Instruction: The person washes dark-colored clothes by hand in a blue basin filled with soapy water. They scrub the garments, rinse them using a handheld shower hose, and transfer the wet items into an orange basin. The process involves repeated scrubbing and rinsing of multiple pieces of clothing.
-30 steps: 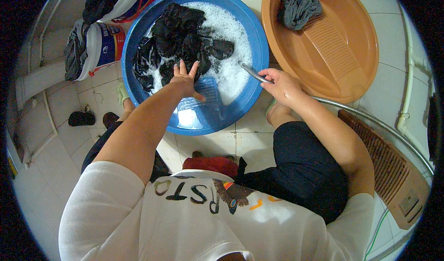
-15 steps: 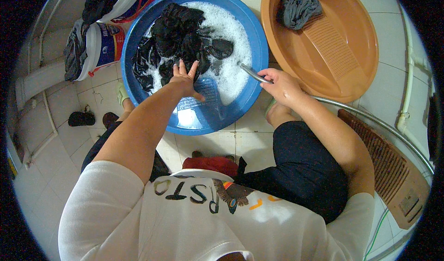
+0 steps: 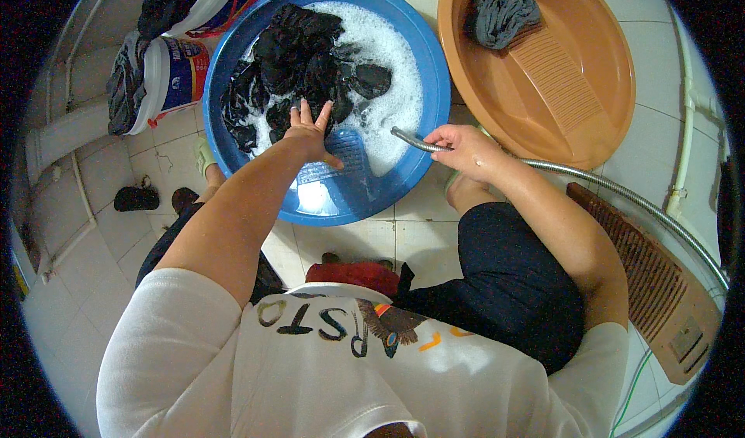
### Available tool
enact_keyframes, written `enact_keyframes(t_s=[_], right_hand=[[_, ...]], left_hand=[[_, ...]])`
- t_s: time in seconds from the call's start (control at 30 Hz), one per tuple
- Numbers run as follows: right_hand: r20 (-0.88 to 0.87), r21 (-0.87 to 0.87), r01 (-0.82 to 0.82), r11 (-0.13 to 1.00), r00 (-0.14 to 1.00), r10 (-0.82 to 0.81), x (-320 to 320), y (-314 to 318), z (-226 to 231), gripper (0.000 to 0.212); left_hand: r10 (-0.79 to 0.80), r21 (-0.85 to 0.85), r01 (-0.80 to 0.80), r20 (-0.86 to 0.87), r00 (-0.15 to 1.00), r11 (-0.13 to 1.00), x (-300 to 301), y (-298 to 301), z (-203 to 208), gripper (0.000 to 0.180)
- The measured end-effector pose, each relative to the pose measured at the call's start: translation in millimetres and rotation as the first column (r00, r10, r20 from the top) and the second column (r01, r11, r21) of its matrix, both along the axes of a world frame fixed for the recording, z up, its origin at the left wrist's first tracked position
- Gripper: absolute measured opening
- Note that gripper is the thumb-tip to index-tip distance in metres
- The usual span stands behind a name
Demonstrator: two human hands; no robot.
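Cool indoor light here, and white glare flares off the blue tub (image 3: 436,89)! Soft shadow on the floor (image 3: 353,240) just below; the pale pipe (image 3: 687,135) bows near the black, speckled border; far left's dim, perhaps blurred.

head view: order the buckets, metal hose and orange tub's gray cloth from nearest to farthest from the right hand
1. Metal hose: in the right hand.
2. Gray cloth: in the orange tub, ahead.
3. Buckets: far left, past the blue tub.
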State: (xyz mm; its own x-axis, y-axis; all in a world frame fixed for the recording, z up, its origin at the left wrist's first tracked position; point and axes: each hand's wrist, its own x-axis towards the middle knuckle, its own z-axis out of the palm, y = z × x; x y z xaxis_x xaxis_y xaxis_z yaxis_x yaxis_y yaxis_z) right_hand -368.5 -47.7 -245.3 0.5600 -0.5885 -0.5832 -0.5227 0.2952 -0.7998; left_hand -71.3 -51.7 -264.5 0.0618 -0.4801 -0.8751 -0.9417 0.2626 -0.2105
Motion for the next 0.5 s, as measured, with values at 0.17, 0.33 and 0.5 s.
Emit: enact_keyframes(t_s=[0.17, 0.33, 0.5], right_hand=[[-0.03, -0.011, 0.04, 0.999, 0.999, -0.041, 1, 2, -3, 0.027], [-0.037, 0.006, 0.065, 0.998, 0.997, -0.064, 1, -2, 2, 0.026], [-0.044, 0.048, 0.054, 0.997, 0.998, -0.052, 0, -5, 12, 0.027]], left_hand=[[0.045, -0.042, -0.047, -0.049, 0.998, 0.998, 0, 1, 6, 0.131], [0.144, -0.357, -0.555, -0.732, 0.665, 0.752, 41, 7, 14, 0.097], [0.655, 0.249, -0.843, -0.741, 0.151, 0.477, 73, -9, 42, 0.042]])
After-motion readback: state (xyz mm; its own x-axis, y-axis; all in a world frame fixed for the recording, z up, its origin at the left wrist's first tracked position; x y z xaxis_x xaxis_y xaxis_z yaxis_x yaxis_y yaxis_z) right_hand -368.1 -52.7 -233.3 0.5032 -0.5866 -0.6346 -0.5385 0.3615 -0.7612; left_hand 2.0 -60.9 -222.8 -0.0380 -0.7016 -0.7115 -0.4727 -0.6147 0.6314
